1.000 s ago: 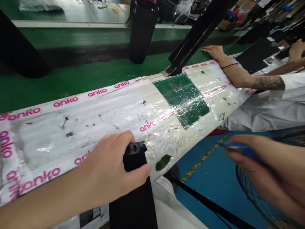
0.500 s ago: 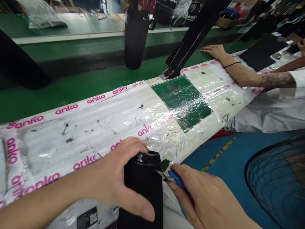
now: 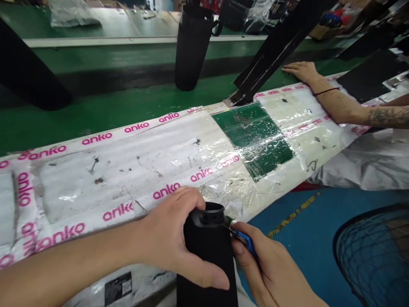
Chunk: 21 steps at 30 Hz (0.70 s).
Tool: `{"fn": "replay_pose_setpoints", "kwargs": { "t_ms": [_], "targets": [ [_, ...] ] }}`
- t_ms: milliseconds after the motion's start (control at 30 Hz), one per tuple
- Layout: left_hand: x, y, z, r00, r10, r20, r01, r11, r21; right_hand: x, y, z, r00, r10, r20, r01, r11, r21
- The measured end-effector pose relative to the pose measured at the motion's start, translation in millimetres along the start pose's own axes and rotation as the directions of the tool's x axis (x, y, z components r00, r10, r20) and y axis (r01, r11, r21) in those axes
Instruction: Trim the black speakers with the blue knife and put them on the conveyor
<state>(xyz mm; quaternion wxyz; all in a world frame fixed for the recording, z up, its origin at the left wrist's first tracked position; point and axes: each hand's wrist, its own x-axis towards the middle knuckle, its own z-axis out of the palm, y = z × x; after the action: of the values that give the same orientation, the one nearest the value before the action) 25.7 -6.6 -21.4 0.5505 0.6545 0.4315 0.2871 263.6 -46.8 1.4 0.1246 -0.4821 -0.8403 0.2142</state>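
Note:
My left hand is wrapped around a black cylinder standing close to me, its thumb across the near side and its fingers behind the rim. A black plastic ring with several holes sits at the top of this cylinder. My right hand grips a knife with a blue handle. The thin blade reaches to the cylinder's right edge, just below the ring; whether it cuts into the surface I cannot tell.
Pink-lettered tape covers the white bench edge, with a green patch. Beyond stand a black cylinder with a loop and a slanted black post. A co-worker's arm rests at right. A mesh basket stands lower right.
The cylinder and both hands sit further right in the picture, as the whole view has shifted. The knife blade now lies closer to the cylinder's upper edge.

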Motion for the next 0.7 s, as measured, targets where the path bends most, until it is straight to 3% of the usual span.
{"fn": "replay_pose_setpoints", "kwargs": {
  "t_ms": [100, 233, 400, 700],
  "targets": [
    [-0.7, 13.5, -6.4, 1.0, -0.008, -0.024, 0.011, 0.991, 0.13, -1.2, -4.8, 7.3, 1.0, 0.025, -0.001, -0.025, 0.998, 0.058],
    [1.9, 34.7, -21.3, 0.985, -0.142, 0.102, 0.105, 0.945, 0.308, 7.1, -12.5, 4.6, 0.99, -0.139, -0.023, 0.135, 0.983, -0.123],
    [1.9, 38.6, -21.9, 0.983, -0.172, 0.068, 0.141, 0.936, 0.324, 24.3, -19.3, -13.8, 0.96, -0.261, 0.099, 0.278, 0.878, -0.39],
    [2.1, 36.4, -16.6, 0.977, -0.201, 0.073, 0.169, 0.935, 0.313, 28.3, -17.0, -36.2, 0.93, -0.235, 0.283, 0.34, 0.841, -0.42]
  ]
}}
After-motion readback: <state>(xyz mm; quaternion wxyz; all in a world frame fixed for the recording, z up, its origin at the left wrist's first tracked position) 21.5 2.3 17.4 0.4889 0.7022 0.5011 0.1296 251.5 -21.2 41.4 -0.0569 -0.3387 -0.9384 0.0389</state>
